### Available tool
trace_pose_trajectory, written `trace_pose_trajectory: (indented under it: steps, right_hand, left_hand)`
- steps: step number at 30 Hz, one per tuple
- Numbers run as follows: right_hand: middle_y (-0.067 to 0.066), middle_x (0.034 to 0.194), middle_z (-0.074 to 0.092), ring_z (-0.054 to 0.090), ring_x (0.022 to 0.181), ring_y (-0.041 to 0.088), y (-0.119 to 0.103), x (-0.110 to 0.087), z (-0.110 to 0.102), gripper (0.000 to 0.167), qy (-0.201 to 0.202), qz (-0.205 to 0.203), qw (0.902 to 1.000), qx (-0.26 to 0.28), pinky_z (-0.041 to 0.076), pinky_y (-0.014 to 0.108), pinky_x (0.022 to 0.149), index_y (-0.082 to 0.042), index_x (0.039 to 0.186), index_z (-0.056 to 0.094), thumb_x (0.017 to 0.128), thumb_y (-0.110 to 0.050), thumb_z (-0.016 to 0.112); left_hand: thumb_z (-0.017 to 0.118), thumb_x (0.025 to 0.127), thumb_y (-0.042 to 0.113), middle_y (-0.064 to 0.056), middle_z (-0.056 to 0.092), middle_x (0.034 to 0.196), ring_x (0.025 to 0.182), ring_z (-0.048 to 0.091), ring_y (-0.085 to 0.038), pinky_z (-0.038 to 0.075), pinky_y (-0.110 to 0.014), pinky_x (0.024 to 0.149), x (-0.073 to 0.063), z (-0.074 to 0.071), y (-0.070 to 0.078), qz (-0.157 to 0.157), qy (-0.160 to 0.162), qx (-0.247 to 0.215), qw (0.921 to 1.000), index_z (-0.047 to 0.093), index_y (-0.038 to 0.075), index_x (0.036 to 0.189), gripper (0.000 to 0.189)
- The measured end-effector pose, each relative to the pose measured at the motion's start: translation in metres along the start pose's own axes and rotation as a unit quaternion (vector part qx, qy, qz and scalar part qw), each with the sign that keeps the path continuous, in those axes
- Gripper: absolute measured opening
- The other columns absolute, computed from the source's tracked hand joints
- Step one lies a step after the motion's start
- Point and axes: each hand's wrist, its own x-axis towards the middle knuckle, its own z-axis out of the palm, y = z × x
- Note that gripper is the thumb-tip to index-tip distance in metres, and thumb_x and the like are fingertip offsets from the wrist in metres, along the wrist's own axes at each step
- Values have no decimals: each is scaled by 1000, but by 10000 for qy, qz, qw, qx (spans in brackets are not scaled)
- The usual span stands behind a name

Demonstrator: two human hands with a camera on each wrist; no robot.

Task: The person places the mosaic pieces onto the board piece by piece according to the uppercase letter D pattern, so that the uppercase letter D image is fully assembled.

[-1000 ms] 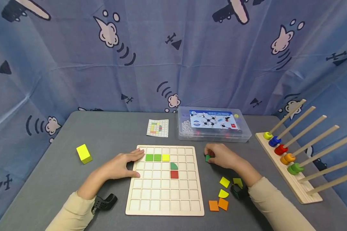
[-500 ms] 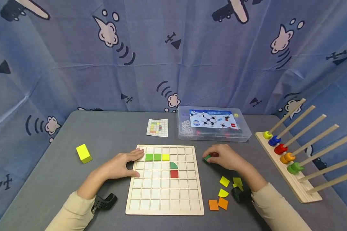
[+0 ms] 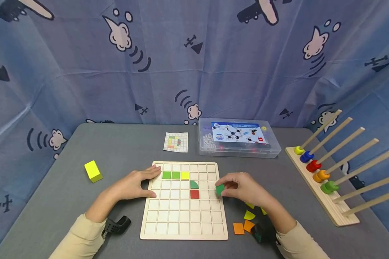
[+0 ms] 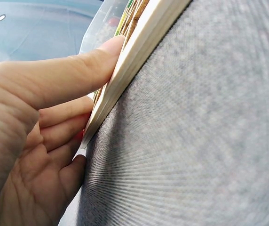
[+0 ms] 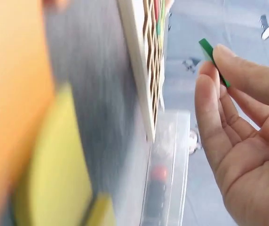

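A wooden grid board lies flat in the middle of the table. Set in its cells are two light green squares, a yellow square, a dark green quarter-circle tile and a red square. My left hand rests at the board's left edge, fingers extended; in the left wrist view its thumb touches the rim. Thumb and fingertips of my right hand pinch a dark green tile over the board's right edge. The right wrist view catches this tile nearly edge-on, raised off the table.
Orange squares and yellow pieces lie right of the board, partly under my right forearm. Behind it are a printed pattern card and a clear plastic box. A bead stand stands right, a yellow block left.
My right hand has lifted the dark green tile from the table and carried it left to the board's right edge. The left hand has stayed in place.
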Motion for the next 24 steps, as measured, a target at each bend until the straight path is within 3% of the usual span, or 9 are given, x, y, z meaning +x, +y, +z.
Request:
trace_pose_trajectory:
  steps: [9,17,24]
  right_hand:
    - [-6,85,61,53,72,3,-22,6,32,21,-147,-466,9988,-70,49,21,66,-12,101,68,81,-15,75]
    - [-7,83,58,50,72,3,-34,18,53,16,-340,-838,9926,-809,46,17,65,-12,97,68,82,-14,74]
    - [-6,89,59,47,73,3,-38,25,64,16,-339,-921,9833,-1534,44,17,66,-12,100,69,84,-15,72]
  left_hand:
    - [75,78,39,-10,36,151,141,28,-30,33,-52,107,-2,-2,1,55,-4,-55,10000,41,2,142,81]
    - [76,78,39,-9,34,152,142,27,-29,32,-51,109,0,-3,1,-36,-58,-122,9999,40,4,144,83]
    - [76,78,39,-9,34,152,142,27,-29,32,-51,109,0,-2,1,-32,-70,-125,9999,40,4,144,83]
